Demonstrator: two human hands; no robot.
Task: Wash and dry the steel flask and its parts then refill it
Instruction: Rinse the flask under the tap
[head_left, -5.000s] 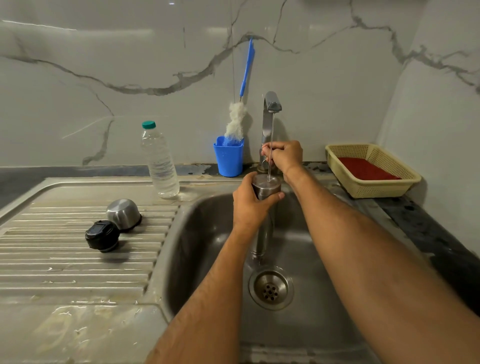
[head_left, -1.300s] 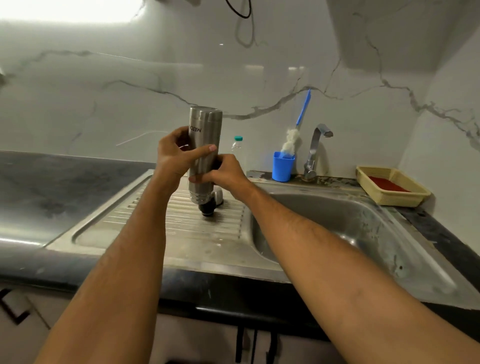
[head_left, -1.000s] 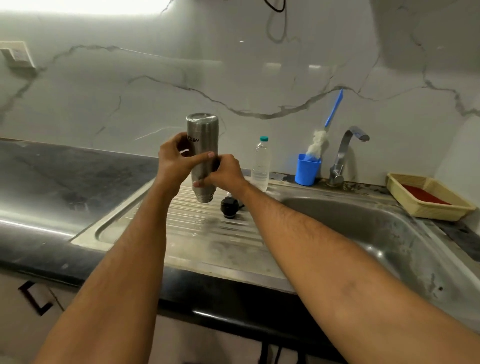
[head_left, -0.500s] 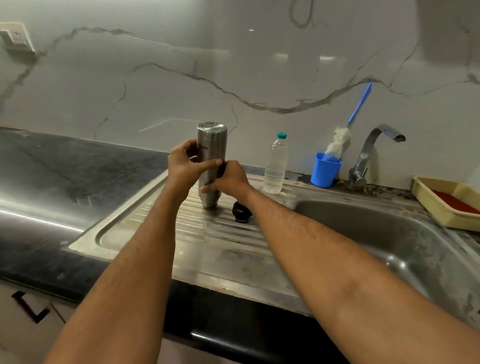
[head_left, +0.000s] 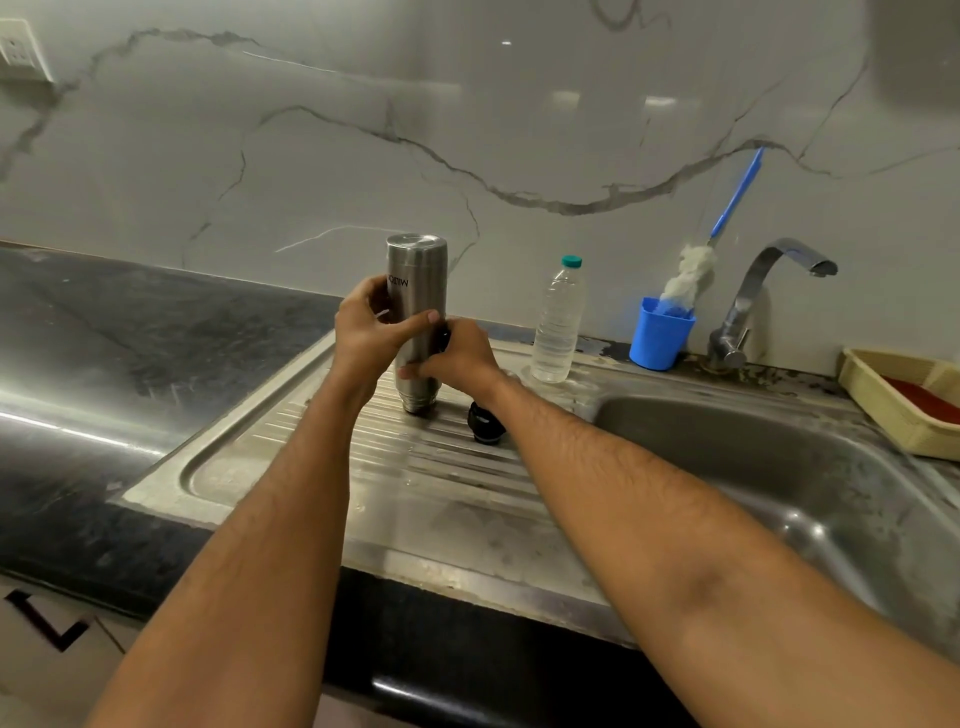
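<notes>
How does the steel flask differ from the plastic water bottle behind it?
The steel flask is opaque metal; the plastic water bottle is clear. The flask stands mouth down, uncapped, gripped by the left hand and right hand; the bottle stands mouth up, green-capped, untouched. Both stand vertical on the sink's draining board.

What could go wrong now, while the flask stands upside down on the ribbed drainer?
1. The flask is tall and stands on its narrow mouth on the drainer ribs. If the left hand and right hand let go, it may tip.
2. The black cap lies just beside it, so a falling flask could knock it away, perhaps towards the sink.
</notes>
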